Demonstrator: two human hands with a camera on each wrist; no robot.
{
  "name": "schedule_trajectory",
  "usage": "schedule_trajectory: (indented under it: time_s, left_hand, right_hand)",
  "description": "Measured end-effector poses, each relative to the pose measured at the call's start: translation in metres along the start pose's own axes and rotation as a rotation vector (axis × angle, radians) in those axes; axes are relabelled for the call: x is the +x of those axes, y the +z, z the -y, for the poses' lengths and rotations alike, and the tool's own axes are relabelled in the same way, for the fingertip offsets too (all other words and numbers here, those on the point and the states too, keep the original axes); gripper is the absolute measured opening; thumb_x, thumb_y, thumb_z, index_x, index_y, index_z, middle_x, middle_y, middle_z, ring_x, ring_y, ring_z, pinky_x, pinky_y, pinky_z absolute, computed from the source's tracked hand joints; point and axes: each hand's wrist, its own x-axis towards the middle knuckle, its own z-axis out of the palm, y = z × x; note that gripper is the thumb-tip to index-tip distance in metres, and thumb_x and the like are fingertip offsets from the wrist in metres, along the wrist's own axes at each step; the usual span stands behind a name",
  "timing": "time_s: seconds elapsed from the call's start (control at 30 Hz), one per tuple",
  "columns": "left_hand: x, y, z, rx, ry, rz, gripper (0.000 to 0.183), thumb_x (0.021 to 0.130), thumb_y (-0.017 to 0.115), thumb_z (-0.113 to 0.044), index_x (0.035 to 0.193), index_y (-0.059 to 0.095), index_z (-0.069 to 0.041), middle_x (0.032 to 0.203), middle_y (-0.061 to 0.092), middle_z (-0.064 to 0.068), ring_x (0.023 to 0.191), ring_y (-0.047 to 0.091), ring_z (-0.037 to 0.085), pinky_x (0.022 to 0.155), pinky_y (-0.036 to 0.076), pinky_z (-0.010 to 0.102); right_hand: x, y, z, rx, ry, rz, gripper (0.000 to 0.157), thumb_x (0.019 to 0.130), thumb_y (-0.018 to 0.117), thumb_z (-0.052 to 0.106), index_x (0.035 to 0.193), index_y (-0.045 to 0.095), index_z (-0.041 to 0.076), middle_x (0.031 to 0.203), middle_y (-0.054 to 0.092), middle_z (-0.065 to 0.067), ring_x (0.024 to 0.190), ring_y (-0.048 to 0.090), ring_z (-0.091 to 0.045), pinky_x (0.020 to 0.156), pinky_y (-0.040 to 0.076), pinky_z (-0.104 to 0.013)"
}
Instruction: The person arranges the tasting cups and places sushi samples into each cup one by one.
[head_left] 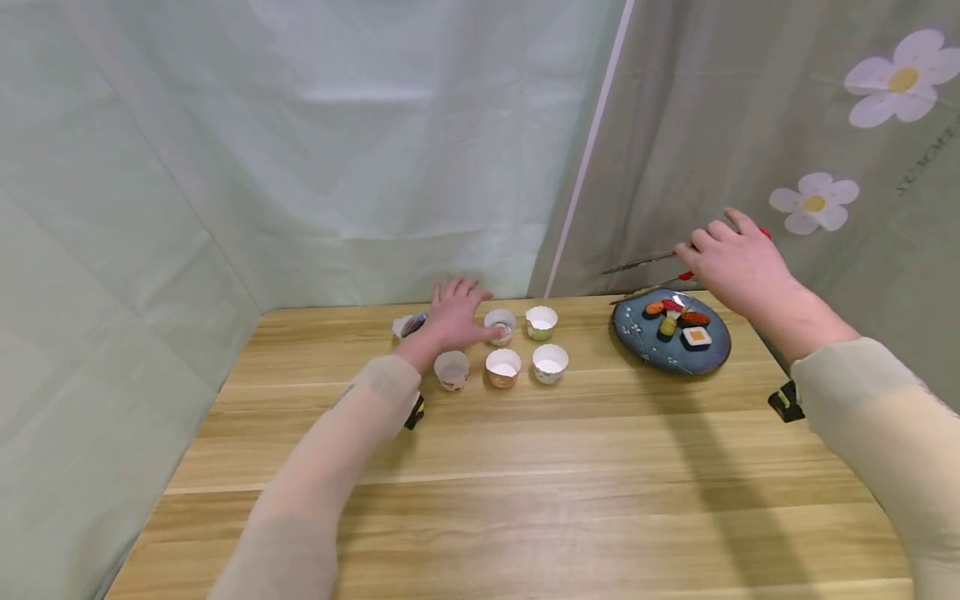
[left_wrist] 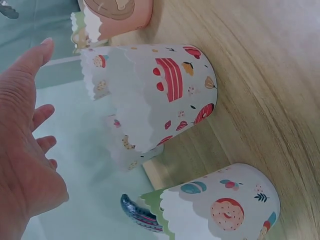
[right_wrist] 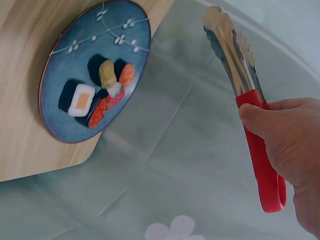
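Note:
My left hand (head_left: 452, 321) hovers over the left part of a group of paper baking cups, fingers spread and holding nothing. Right under its wrist stands a white cup with cake prints (left_wrist: 175, 85); a green-rimmed cup (left_wrist: 220, 205) holds a curved, dark blue patterned thing (left_wrist: 137, 212). In my right hand (head_left: 738, 262) is a pair of metal tongs with red handles (right_wrist: 260, 155), held by thumb and fingers. The tongs' jaws stand apart with nothing between them. Just below them, a blue oval plate (head_left: 637, 325) bears several sushi pieces (right_wrist: 81, 100).
The cups stand in two rows near the wooden table's (head_left: 525, 483) back edge, among them an orange cup (head_left: 503, 375) and a green one (head_left: 541, 332). The plate sits at the back right, by the table's edge. A pale curtain (head_left: 420, 167) hangs close behind the table.

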Motion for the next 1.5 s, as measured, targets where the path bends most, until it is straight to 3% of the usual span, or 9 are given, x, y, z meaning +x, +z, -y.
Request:
schedule_trajectory:
  time_s: [0.2, 0.47, 0.73, 0.97, 1.23, 1.5]
  left_hand:
    - [-0.007, -0.003, -0.004, 0.027, 0.020, -0.001, 0.080, 0.088, 0.068, -0.064, 0.152, 0.047, -0.020, 0.166, 0.025, 0.013, 0.154, 0.010, 0.038, 0.120, -0.002, 0.065]
    - [-0.015, -0.005, -0.012, -0.033, 0.032, 0.001, 0.083, 0.088, 0.070, -0.063, 0.154, 0.045, -0.019, 0.168, 0.021, 0.013, 0.155, 0.006, 0.038, 0.119, -0.007, 0.065]
    - [-0.015, -0.005, -0.034, 0.016, 0.076, 0.002, 0.082, 0.089, 0.069, -0.063, 0.154, 0.045, -0.020, 0.168, 0.022, 0.011, 0.155, 0.009, 0.038, 0.120, -0.002, 0.065]
    - [-0.012, -0.003, -0.052, 0.058, 0.114, -0.013, 0.081, 0.088, 0.071, -0.062, 0.153, 0.047, -0.020, 0.167, 0.025, 0.011, 0.154, 0.012, 0.037, 0.120, 0.002, 0.066]
    - [-0.001, 0.001, -0.065, 0.050, 0.089, -0.005, 0.080, 0.088, 0.068, -0.064, 0.153, 0.047, -0.022, 0.167, 0.025, 0.009, 0.155, 0.011, 0.034, 0.121, -0.004, 0.063]
    - [0.010, 0.007, -0.067, 0.056, 0.046, 0.007, 0.076, 0.089, 0.067, -0.063, 0.152, 0.047, -0.024, 0.167, 0.026, 0.008, 0.154, 0.013, 0.034, 0.121, 0.000, 0.064]
  right_hand:
    - [-0.016, 0.006, -0.011, 0.018, 0.034, -0.011, 0.049, 0.083, 0.078, -0.006, 0.130, 0.065, 0.002, 0.115, 0.064, -0.021, 0.110, 0.056, -0.043, 0.116, 0.022, -0.066]
    - [-0.036, 0.017, -0.022, 0.040, 0.052, 0.005, 0.050, 0.083, 0.077, -0.006, 0.131, 0.065, 0.002, 0.115, 0.064, -0.022, 0.110, 0.055, -0.045, 0.116, 0.019, -0.067]
    - [-0.056, 0.028, -0.031, 0.022, 0.036, 0.018, 0.048, 0.082, 0.075, -0.012, 0.126, 0.068, 0.006, 0.112, 0.065, -0.018, 0.105, 0.055, -0.043, 0.112, 0.024, -0.069]
    - [-0.068, 0.038, -0.039, 0.013, 0.013, 0.062, 0.047, 0.080, 0.075, -0.011, 0.123, 0.070, 0.006, 0.112, 0.066, -0.017, 0.107, 0.055, -0.043, 0.115, 0.019, -0.069]
    - [-0.063, 0.044, -0.045, -0.030, -0.052, 0.041, 0.040, 0.079, 0.076, -0.012, 0.113, 0.073, 0.007, 0.109, 0.065, -0.013, 0.104, 0.055, -0.040, 0.113, 0.023, -0.068]
    - [-0.041, 0.044, -0.040, -0.119, -0.162, -0.004, 0.034, 0.072, 0.082, -0.013, 0.091, 0.074, 0.014, 0.087, 0.058, -0.006, 0.094, 0.054, -0.036, 0.110, 0.031, -0.066]
